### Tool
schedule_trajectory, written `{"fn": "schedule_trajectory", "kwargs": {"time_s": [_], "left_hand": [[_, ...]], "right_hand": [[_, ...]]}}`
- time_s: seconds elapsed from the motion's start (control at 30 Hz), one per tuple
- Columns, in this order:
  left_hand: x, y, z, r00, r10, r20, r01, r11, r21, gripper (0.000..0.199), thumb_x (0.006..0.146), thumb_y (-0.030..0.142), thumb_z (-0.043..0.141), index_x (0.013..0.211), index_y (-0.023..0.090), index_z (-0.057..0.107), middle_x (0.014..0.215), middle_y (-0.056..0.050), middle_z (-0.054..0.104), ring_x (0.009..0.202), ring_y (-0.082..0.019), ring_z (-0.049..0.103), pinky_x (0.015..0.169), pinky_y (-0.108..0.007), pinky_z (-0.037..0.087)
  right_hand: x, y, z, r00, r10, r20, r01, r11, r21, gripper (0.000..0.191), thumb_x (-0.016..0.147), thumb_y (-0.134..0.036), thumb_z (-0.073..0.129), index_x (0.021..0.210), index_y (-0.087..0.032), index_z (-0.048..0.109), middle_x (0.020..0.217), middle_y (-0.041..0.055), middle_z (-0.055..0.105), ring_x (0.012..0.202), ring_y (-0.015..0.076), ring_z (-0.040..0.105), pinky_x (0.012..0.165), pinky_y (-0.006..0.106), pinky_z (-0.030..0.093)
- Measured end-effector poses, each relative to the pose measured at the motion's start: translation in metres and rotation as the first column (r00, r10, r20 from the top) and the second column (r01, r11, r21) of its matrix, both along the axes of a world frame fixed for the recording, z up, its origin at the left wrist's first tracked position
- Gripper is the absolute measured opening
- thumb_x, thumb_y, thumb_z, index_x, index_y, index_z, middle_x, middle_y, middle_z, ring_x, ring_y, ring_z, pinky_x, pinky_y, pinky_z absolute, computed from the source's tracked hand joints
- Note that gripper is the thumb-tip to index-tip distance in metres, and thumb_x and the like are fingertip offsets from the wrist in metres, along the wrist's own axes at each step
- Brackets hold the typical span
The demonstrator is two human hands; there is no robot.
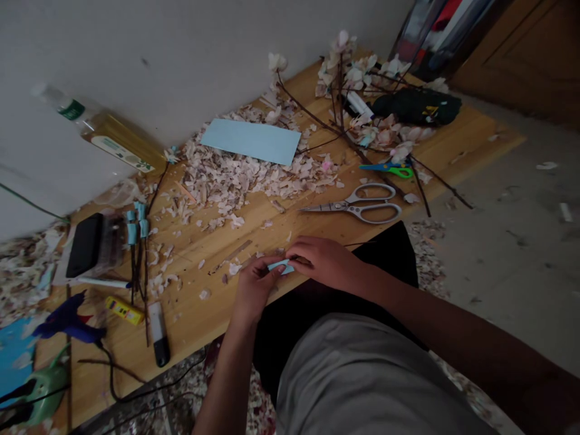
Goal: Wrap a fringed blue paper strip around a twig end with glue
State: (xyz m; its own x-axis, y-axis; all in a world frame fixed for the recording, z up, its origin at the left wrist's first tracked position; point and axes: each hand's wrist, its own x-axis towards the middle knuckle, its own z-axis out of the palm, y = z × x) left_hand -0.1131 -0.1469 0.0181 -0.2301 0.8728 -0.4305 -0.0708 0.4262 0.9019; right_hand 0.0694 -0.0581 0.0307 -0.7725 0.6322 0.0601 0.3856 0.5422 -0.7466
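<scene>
Both hands meet at the table's front edge over a small piece of light blue paper (pixel 281 266). My left hand (pixel 257 283) pinches its left end between thumb and fingers. At the other end, the fingertips of my right hand (pixel 319 260) are closed on the same piece. A thin dark twig (pixel 361 243) shows just beyond my right hand; whether that hand holds it I cannot tell. Silver scissors (pixel 357 205) lie behind my hands with their blades pointing left. Farther back, a larger light blue sheet (pixel 251 140) rests on a heap of pale petals (pixel 226 181).
Branches with white blossoms (pixel 357 75) and blue-green scissors (pixel 389 169) are at the back right. On the left are an oil bottle (pixel 113 139), a phone (pixel 85 244), blue-wrapped twigs (pixel 138 229), a glue gun (pixel 67 320) with its cord, and a cutter knife (pixel 158 335).
</scene>
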Motion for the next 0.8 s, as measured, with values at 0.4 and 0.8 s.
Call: {"fn": "schedule_trajectory", "kwargs": {"time_s": [0.4, 0.8], "left_hand": [[0.006, 0.0, -0.002, 0.981, 0.045, 0.186, -0.044, 0.999, -0.009, 0.033, 0.064, 0.034, 0.091, 0.09, 0.02, 0.077, 0.09, -0.002, 0.076, 0.082, -0.014, 0.068, 0.08, -0.026, 0.054], [0.009, -0.001, 0.006, 0.958, 0.104, 0.267, -0.091, 0.994, -0.059, 0.034, 0.059, 0.032, 0.093, 0.085, 0.017, 0.076, 0.083, -0.001, 0.075, 0.075, -0.011, 0.067, 0.076, -0.022, 0.053]], "right_hand": [[0.003, -0.003, 0.009, 0.991, 0.005, 0.136, -0.017, 0.997, 0.081, 0.012, 0.097, -0.02, 0.061, 0.105, -0.019, 0.071, 0.102, 0.0065, 0.07, 0.095, 0.0199, 0.065, 0.079, 0.03, 0.046], [0.006, -0.005, 0.016, 0.996, 0.058, 0.063, -0.059, 0.998, 0.006, 0.015, 0.099, -0.021, 0.06, 0.108, -0.019, 0.071, 0.106, 0.008, 0.07, 0.1, 0.0211, 0.065, 0.086, 0.032, 0.048]]}}
